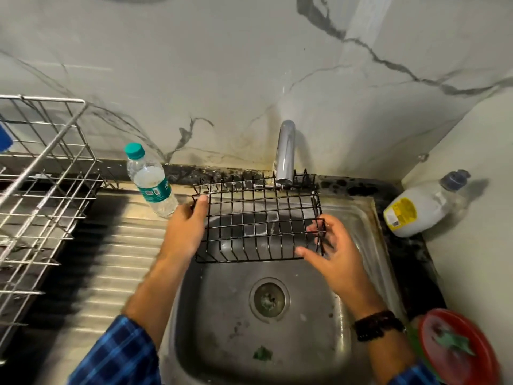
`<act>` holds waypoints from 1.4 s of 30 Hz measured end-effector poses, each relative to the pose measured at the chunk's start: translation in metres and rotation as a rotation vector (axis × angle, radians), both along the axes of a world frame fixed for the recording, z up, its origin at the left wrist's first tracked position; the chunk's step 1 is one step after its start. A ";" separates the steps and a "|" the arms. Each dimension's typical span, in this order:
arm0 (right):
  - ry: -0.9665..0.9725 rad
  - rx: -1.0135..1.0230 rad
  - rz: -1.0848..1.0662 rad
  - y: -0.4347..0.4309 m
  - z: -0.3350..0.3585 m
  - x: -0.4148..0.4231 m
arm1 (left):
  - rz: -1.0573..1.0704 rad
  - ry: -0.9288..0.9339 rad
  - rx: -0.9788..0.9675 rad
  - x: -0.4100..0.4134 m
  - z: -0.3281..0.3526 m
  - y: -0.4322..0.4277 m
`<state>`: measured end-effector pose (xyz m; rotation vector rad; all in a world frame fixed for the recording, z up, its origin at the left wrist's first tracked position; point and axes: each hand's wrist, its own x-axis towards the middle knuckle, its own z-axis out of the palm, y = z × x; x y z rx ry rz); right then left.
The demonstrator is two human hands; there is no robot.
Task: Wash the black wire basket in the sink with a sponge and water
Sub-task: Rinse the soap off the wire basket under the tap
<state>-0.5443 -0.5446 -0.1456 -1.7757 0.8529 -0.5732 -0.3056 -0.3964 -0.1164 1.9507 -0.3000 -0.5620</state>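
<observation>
One grey-veined marble wall [249, 65] backed the scene, and below it a stainless-steel sink [222, 315] with a ribbed drainboard [111, 259] filled the lower frame. A silver wire dish rack [41, 190] stood at far left. Held over the basin, clear of its floor, was the black wire basket [258, 218], its far rim just under the spout of the curved chrome tap [286, 151].

The person's left hand [186, 226] gripped the basket's left end, thumb laid over the top wire and the other fingers hidden behind the frame. The right hand [333, 254] held the right end more loosely, fingers spread among the wires and thumb pressed to the near corner. No sponge showed in either hand. Whether water ran could not be told, though several grid cells glinted as if wet.

A white plastic jug with a yellow label [410, 215] leaned in the right corner. A red plate [458, 348] sat at lower right, and a clear plastic bottle with a teal cap [150, 182] stood just beside the left hand. A small green scrap [262, 354] lay on the sink floor.

The likeliest mishap was a slip: thin, wet wire gives little purchase, and the right hand's loose hold could let that end drop into the basin. A swing of the basket could also strike the tap or topple the bottle.
</observation>
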 end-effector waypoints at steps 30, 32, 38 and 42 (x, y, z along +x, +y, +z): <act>-0.075 0.039 -0.155 -0.003 0.013 0.016 | -0.657 -0.987 0.302 -0.051 0.025 -0.012; -0.111 0.056 -0.150 0.001 0.016 0.020 | -0.463 -1.011 0.282 -0.053 0.024 -0.013; -0.180 0.067 -0.221 0.005 0.022 0.026 | -0.616 -0.976 0.349 -0.061 0.021 -0.034; -0.230 0.083 -0.235 0.006 0.023 0.028 | -0.574 -1.010 0.309 -0.069 0.023 -0.039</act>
